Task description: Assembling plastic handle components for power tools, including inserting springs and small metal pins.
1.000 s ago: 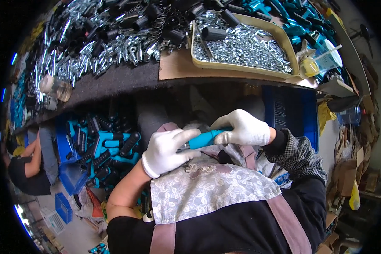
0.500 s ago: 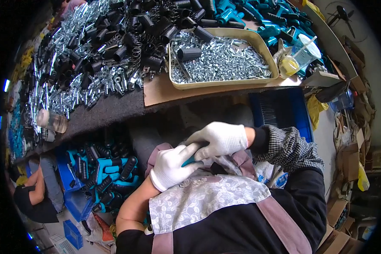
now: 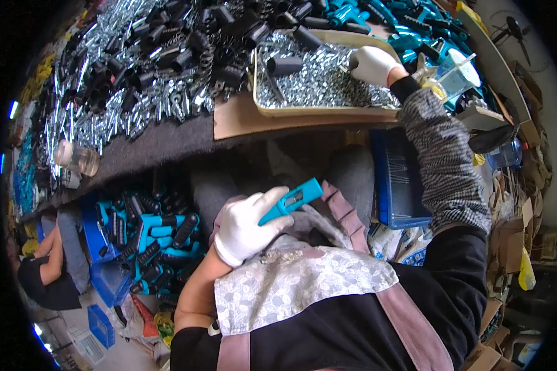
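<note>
My left hand (image 3: 247, 224), in a white glove, is closed around a teal plastic tool housing (image 3: 302, 196) above my lap. The housing has a rectangular opening in its side, and its free end points up and to the right. My right hand (image 3: 374, 65), also gloved, is down in a cream tray (image 3: 328, 112) on the bench. Its fingers are curled together among small silvery metal parts (image 3: 322, 83). Whatever lies between the fingertips is hidden. Two black cylindrical sleeves (image 3: 284, 66) lie on the parts in the tray.
Piled metal rods, springs and black sleeves cover the bench (image 3: 161, 143) to the left. Teal housings (image 3: 408, 40) lie behind the tray; a plastic cup (image 3: 458, 77) stands right of it. Below are a blue bin (image 3: 408, 221) and piled teal-and-black parts (image 3: 158, 244). Another person (image 3: 49, 272) sits far left.
My right hand has left the housing and reached up and right into the tray. The left hand still holds the housing, which now shows more fully.
</note>
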Demonstrator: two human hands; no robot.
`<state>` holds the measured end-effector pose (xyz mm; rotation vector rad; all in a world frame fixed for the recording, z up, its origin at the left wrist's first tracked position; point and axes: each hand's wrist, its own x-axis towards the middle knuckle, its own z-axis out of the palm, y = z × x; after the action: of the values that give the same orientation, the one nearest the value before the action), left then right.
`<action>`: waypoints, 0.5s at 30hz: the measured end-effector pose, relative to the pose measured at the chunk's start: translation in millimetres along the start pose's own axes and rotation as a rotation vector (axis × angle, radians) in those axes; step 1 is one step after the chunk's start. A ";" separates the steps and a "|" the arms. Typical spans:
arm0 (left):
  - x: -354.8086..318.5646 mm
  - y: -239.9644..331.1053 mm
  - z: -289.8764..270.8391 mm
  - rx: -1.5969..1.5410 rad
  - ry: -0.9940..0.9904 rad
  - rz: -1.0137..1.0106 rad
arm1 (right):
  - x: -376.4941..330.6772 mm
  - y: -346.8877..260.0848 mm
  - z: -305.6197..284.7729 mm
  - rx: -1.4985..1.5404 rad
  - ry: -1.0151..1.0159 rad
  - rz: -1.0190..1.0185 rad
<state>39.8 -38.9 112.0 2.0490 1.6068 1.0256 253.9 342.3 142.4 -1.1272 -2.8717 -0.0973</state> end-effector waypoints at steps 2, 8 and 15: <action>-2.7 -2.0 -1.4 0.015 0.025 0.000 | 3.7 -12.1 -7.2 -0.032 -0.048 -0.027; -7.4 -6.3 -8.7 0.022 0.048 -0.014 | -17.2 -22.8 -15.8 0.018 0.176 0.014; -15.9 -16.3 -12.2 0.130 0.029 -0.015 | -94.5 -165.3 -53.8 0.705 0.033 -0.396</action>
<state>18.2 -51.0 104.4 2.1105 1.7424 0.9733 212.0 153.2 182.6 -0.4190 -2.6737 0.7967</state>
